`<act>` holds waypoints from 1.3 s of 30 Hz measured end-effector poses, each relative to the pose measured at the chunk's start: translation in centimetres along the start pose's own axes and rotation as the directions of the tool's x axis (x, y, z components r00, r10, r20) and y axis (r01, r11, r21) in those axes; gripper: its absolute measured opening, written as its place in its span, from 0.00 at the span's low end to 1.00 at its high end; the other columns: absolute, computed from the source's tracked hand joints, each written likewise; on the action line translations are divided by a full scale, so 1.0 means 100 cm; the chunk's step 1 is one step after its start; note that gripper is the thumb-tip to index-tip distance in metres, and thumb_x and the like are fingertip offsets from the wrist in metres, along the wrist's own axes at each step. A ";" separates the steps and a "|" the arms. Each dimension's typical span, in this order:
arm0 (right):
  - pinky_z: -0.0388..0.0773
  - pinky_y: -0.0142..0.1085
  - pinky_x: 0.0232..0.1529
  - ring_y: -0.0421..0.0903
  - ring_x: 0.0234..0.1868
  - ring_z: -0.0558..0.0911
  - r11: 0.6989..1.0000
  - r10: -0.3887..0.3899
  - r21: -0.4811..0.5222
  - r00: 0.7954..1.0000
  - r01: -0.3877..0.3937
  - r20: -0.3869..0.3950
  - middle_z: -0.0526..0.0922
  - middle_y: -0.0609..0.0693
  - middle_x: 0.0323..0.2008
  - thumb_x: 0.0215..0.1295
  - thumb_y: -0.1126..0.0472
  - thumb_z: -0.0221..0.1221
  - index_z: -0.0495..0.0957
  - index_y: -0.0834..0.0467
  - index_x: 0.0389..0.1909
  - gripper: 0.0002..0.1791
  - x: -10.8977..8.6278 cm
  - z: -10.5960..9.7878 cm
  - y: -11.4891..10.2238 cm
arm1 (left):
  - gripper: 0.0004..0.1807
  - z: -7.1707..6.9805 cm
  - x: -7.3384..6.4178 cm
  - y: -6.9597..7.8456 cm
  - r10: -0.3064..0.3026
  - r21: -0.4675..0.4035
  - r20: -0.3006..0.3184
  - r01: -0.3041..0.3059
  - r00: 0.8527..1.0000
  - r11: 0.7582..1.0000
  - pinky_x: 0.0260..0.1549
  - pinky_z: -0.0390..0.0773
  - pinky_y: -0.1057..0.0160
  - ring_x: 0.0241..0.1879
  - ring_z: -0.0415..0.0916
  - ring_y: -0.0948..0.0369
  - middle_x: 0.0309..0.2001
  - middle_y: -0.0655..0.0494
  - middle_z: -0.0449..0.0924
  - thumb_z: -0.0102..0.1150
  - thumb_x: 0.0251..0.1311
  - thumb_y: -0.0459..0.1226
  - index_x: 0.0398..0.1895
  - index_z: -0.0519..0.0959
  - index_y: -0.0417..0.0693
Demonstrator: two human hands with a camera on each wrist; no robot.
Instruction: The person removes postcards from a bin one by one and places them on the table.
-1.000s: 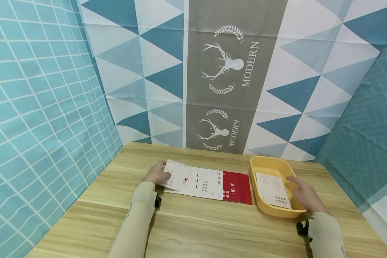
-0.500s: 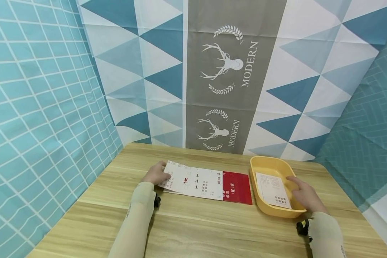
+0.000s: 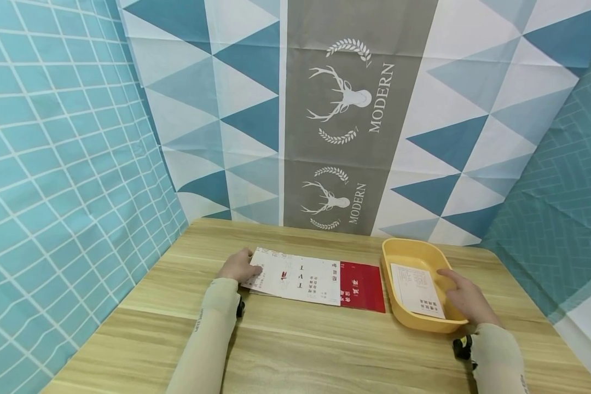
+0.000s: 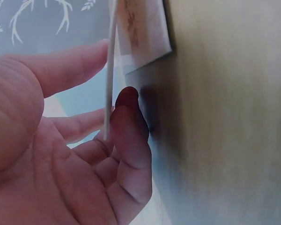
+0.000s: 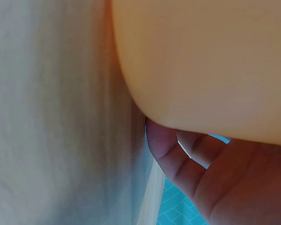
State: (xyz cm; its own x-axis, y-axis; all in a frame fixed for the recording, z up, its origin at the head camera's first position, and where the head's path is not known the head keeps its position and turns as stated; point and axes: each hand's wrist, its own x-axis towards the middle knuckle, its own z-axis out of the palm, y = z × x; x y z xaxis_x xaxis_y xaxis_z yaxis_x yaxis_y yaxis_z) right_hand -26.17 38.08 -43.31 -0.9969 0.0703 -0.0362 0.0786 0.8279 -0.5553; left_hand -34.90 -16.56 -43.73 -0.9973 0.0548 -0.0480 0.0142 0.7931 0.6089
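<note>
My left hand (image 3: 238, 266) pinches the left edge of a white printed card (image 3: 268, 268), thumb on top and fingers beneath. In the left wrist view the card (image 4: 110, 70) shows edge-on between thumb and fingers, raised off the wood, with another card (image 4: 143, 33) lying below it. To its right a white card with dark lettering (image 3: 317, 279) overlaps a red card (image 3: 361, 287). My right hand (image 3: 468, 298) grips the right side of a yellow plastic tray (image 3: 390, 257), its fingers curled under the outer wall (image 5: 206, 70). Inside the tray lies a white card (image 3: 416, 290).
The cards and tray rest on a wooden table (image 3: 295, 345). A patterned cloth (image 3: 345, 148) hangs behind its far edge, and a blue tile-patterned sheet (image 3: 69, 164) stands along the left side.
The card in my left hand has lowered slightly and shifted a little toward me over the row. My right hand and the tray have stayed in place.
</note>
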 end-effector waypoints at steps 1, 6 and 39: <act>0.71 0.36 0.25 0.47 0.23 0.70 1.000 -0.001 -0.004 1.000 0.001 -0.001 0.62 0.80 0.67 0.67 0.71 0.41 0.56 0.66 0.75 0.33 0.000 0.000 0.000 | 0.33 0.000 0.000 0.000 -0.003 0.014 -0.004 0.003 1.000 1.000 0.48 0.78 0.48 0.47 0.78 0.48 0.62 0.34 0.77 0.64 0.65 0.43 0.68 0.69 0.35; 0.70 0.35 0.24 0.47 0.22 0.70 1.000 -0.008 -0.014 1.000 0.008 -0.004 0.64 0.79 0.65 0.67 0.71 0.41 0.57 0.66 0.75 0.33 -0.001 0.000 0.000 | 0.30 0.001 0.000 -0.001 -0.013 0.061 -0.022 0.015 1.000 0.998 0.45 0.78 0.50 0.44 0.78 0.50 0.59 0.37 0.80 0.64 0.65 0.43 0.65 0.72 0.36; 0.70 0.36 0.25 0.47 0.24 0.70 1.000 -0.021 -0.009 1.000 0.021 -0.003 0.60 0.80 0.68 0.66 0.71 0.42 0.56 0.67 0.75 0.34 0.000 0.000 0.000 | 0.12 0.005 -0.007 0.012 -0.056 0.178 -0.104 0.074 0.993 0.981 0.25 0.67 0.60 0.26 0.70 0.55 0.27 0.50 0.76 0.68 0.59 0.40 0.34 0.76 0.42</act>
State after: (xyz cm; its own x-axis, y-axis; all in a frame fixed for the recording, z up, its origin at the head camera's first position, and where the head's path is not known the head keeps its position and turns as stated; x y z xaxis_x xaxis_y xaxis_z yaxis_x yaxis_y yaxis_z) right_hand -26.15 38.11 -43.29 -0.9982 0.0547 -0.0226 0.0581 0.8341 -0.5486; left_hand -34.19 -15.38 -43.33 -0.9986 -0.0534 0.0001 -0.0475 0.8901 0.4533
